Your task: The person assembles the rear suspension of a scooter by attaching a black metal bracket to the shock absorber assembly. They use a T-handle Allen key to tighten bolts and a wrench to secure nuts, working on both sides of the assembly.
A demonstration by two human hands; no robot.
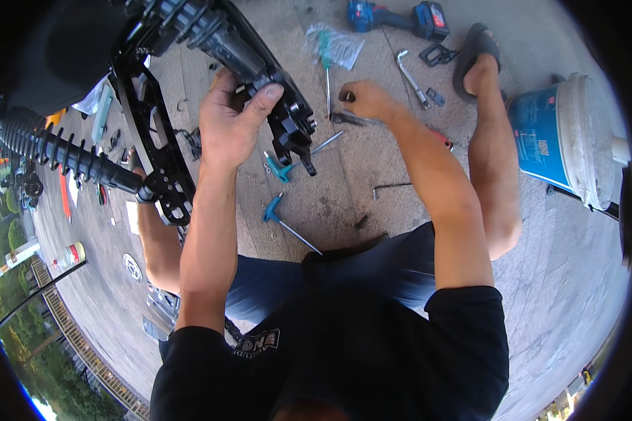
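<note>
My left hand (233, 123) is wrapped round the lower end of a black fork leg (242, 56), its thumb pressed on the dark metal. A black clamp-like bracket (291, 126) with bolts sits at that end, just right of the thumb. My right hand (367, 99) hovers over the floor with curled fingers. A small dark bit shows at its fingertips, too small to name. Just below it lies a dark-handled tool (354, 119). A green-handled screwdriver (328, 81) rests to the left of that hand, partly on a clear plastic bag (344, 50).
Blue T-handle wrenches (272, 209) and a hex key (392, 186) lie before me. Farther off are a socket wrench (413, 78) and a blue cordless drill (393, 17). A blue-and-white bucket (551, 137) stands right. A black coil-spring shock (84, 158) and frame arm (151, 126) stand left.
</note>
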